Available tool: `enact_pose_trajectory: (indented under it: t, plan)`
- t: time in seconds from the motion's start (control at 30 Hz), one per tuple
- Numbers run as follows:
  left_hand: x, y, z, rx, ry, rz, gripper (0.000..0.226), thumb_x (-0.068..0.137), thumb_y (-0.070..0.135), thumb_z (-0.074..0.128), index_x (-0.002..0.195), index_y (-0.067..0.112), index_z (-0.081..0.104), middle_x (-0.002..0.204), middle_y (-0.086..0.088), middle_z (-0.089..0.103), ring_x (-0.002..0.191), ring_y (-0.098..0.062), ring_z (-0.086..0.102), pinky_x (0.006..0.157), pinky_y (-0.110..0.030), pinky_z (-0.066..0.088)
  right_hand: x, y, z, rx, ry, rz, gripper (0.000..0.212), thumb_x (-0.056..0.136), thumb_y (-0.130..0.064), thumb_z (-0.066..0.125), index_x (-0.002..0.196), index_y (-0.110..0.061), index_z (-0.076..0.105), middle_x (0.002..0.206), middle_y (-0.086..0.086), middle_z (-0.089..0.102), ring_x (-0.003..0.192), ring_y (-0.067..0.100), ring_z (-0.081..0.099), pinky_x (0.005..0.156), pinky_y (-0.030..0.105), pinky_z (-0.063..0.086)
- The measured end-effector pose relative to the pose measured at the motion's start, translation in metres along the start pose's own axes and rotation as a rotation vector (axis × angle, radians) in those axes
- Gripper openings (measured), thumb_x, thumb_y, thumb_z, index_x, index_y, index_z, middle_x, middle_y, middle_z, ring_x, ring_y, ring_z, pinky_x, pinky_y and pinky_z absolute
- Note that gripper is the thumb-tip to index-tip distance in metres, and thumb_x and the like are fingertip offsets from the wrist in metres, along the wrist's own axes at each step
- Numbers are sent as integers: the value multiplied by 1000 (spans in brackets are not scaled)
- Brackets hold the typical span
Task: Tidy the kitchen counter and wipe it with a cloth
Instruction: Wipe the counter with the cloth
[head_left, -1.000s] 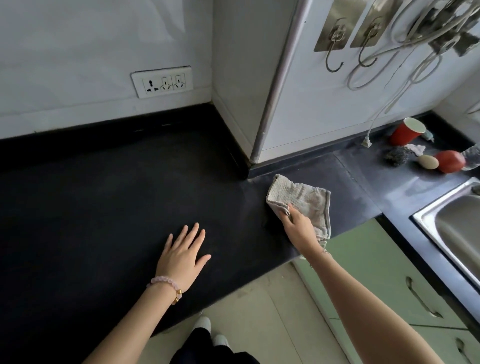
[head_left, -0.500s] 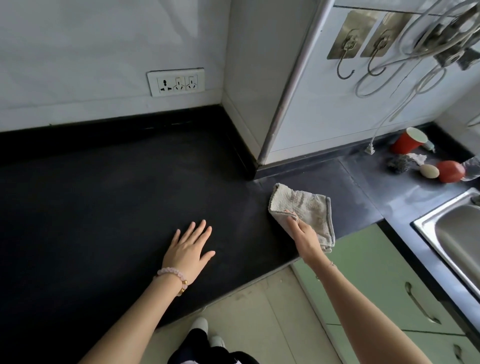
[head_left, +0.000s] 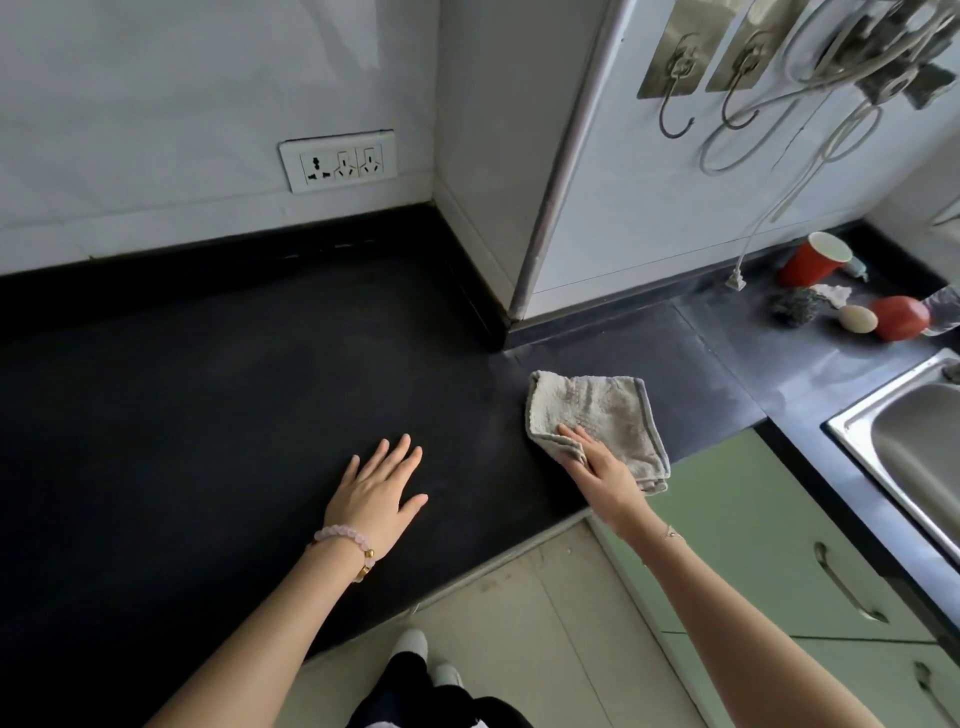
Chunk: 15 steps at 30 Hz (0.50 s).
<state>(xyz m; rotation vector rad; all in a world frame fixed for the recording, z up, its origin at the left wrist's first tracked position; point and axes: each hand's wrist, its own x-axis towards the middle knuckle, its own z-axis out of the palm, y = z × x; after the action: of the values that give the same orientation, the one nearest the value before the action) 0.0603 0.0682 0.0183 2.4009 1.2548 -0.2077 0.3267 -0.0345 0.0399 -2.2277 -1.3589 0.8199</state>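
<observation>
A folded grey cloth (head_left: 602, 415) lies flat on the black counter (head_left: 208, 415), near the inner corner by the front edge. My right hand (head_left: 597, 467) grips its near left edge, with one finger stretched out on top and the folded edge bunched under the hand. My left hand (head_left: 376, 493) rests flat on the counter to the left of the cloth, fingers straight and spread, a pink bead bracelet on the wrist.
At the far right stand a red cup (head_left: 813, 257), a dark scourer (head_left: 795, 306), an egg (head_left: 857, 318) and a red fruit (head_left: 900, 317). A steel sink (head_left: 914, 441) is set in at right. Hooks and white cable (head_left: 779, 104) hang on the wall. Green drawers (head_left: 753, 545) sit below.
My right hand has drawn the cloth slightly nearer and leftward along the counter. My left hand has stayed flat in the same place.
</observation>
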Motion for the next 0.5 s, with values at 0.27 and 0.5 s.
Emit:
enact_pose_trajectory:
  t: [0.27, 0.5]
  plan:
    - [0, -2, -3, 30, -62, 9, 68, 92, 52, 33, 147, 27, 3, 157, 9, -6, 145, -14, -5, 119, -40, 2, 35, 9, -26, 180, 121, 233, 50, 93, -43, 40, 139, -23, 44, 151, -1, 36, 141, 18, 28, 117, 36, 21]
    - [-1, -3, 1, 54, -49, 10, 71, 90, 57, 32, 147, 27, 2, 157, 9, -8, 145, -14, -6, 119, -40, 1, 18, -22, 9, 36, 0, 72, 49, 98, -38, 36, 144, -23, 35, 155, 1, 27, 145, 17, 18, 119, 32, 11]
